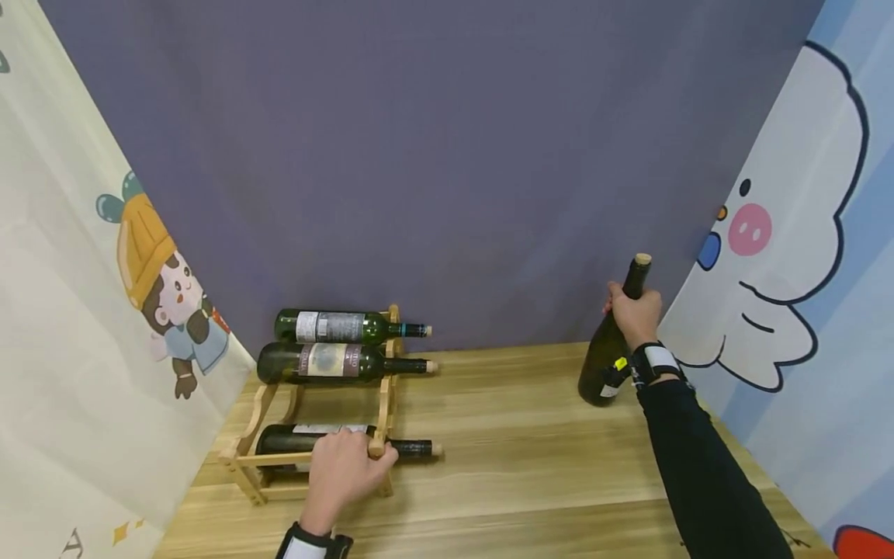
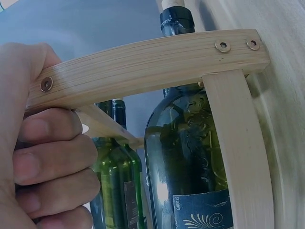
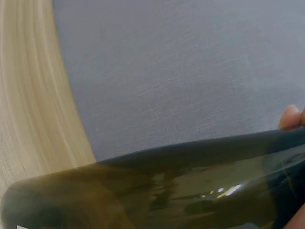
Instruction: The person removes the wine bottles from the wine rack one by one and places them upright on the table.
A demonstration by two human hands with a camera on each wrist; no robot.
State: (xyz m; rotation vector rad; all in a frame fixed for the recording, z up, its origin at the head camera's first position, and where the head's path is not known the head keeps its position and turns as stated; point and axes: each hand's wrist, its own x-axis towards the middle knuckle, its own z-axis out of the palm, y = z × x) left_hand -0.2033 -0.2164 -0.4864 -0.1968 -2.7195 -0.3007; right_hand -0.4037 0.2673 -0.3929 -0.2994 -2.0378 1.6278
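Head view. Dark glass bottle [image 1: 606, 353], corked, right of centre, leaning, neck up and to the right. Right hand [image 1: 634, 312] grips it round the neck. Left hand [image 1: 347, 470], lower centre-left, grips the near rail of a wooden rack [image 1: 385, 404]. Three bottles lie in the rack: two at the upper level [image 1: 335, 327] [image 1: 349, 363], one lower [image 1: 286, 440], partly behind the left hand. Handling, by judgement: stiff, smooth, slippery if damp, breakable if knocked; weightier if full, fill uncertain. Neck gives the narrow hold; a second hand under the body would steady it. Wrist strap gear [image 1: 656, 361] covers part of the lower body; whether the base meets the table [image 1: 517, 435] is hard to tell.

Left wrist view. Curled fingers [image 2: 52, 164] wrap the rail, left of frame; hand cut off at left. Bottles behind the wood, bodies cut off below.

Right wrist view. Held bottle spans the bottom, base lower left. Only fingertips at the right edge; neck out of frame.
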